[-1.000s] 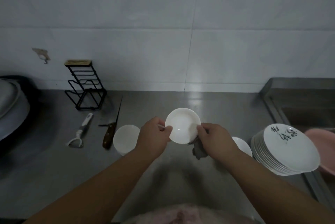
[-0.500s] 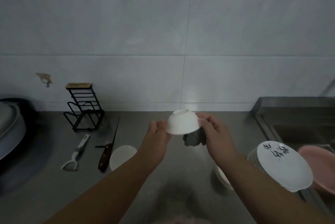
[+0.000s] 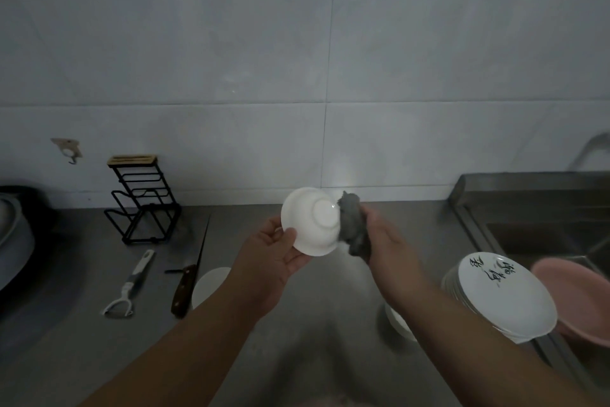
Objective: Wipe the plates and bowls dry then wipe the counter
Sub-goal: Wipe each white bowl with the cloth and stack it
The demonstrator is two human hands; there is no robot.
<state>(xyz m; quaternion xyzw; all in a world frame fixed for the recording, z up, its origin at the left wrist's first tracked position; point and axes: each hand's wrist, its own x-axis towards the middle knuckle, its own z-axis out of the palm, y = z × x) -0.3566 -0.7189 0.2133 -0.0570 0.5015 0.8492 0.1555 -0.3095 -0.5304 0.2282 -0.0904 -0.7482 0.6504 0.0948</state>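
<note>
Bowl: small, white, glazed, round; held in the air above the bench, tipped so its base ring faces the camera. Left hand: palm up, thumb on the bowl's outer wall, fingers behind its lower rim, gripping it. Right hand: fingers closed around a crumpled dark grey cloth pressed to the bowl's right edge. Both forearms reach forward from the lower frame. Stack of plates: white, shallow, on the bench at right; top plate bears dark brush-style characters, not legible. Second white bowl: on the bench beside the left forearm. Knife: dark wooden handle, slim blade. Peeler: white handle. Bench: dull brushed steel.
</note>
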